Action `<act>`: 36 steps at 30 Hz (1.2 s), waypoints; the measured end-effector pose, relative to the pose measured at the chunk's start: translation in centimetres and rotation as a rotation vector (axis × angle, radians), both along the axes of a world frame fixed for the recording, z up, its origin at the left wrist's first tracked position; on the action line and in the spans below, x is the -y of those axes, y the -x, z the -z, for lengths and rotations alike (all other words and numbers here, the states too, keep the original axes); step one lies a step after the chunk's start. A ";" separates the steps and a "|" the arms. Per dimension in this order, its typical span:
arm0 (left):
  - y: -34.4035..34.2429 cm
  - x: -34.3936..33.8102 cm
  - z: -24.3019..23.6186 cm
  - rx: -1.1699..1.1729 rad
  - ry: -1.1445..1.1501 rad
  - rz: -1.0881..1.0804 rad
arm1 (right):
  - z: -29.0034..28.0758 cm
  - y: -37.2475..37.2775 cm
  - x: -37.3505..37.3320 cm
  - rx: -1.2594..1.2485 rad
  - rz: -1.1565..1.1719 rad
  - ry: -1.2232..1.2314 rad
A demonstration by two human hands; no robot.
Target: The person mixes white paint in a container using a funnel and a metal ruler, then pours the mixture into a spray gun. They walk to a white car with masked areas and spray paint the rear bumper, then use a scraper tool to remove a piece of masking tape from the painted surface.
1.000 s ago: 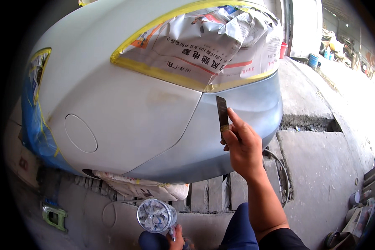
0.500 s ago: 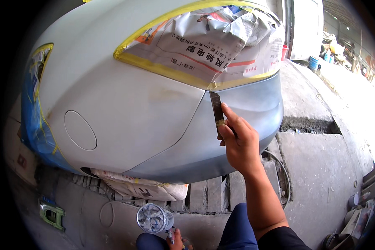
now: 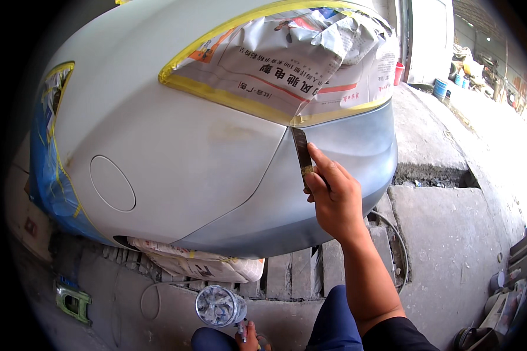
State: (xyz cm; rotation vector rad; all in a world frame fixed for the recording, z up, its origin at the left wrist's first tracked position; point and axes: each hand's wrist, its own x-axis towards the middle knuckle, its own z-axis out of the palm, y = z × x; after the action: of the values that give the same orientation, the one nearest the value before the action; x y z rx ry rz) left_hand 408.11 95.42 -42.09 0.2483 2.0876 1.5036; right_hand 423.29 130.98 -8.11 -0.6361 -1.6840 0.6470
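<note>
My right hand grips a narrow, dark, flat strip with a tan worn patch near the fingers; its exact kind cannot be made out. Its far tip lies at the top of the panel seam, just below the yellow masking tape. Behind it is a car body, pale grey left of the seam and blue-grey on the right. Low between my knees, my left hand is closed at the narrow end of a clear plastic bottle. That hand's fingers are partly hidden.
Crumpled newspaper covers a taped area of the car; blue plastic film hangs at its left end. More paper lies underneath. A green tool-like object is on the floor at left, and a hose curves at right.
My right hand and the dark strip have shifted slightly left along the seam. The clear bottle and my left hand have moved a little to the right.
</note>
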 end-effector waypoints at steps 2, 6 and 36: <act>0.0 0.0 0.1 -0.010 0.008 0.003 | 0.1 0.0 0.0 0.004 0.005 0.004; 0.0 -0.1 0.1 -0.015 0.028 -0.005 | 0.2 0.0 -0.1 0.001 0.000 -0.016; 0.0 -0.7 0.5 0.035 0.020 -0.031 | 0.8 0.7 -0.3 -0.026 -0.009 -0.014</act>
State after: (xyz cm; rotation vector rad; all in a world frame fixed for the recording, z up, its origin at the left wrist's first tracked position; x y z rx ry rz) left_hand 408.08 96.14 -42.58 0.1812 2.0871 1.4939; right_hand 422.60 131.26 -8.89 -0.6079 -1.6667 0.6462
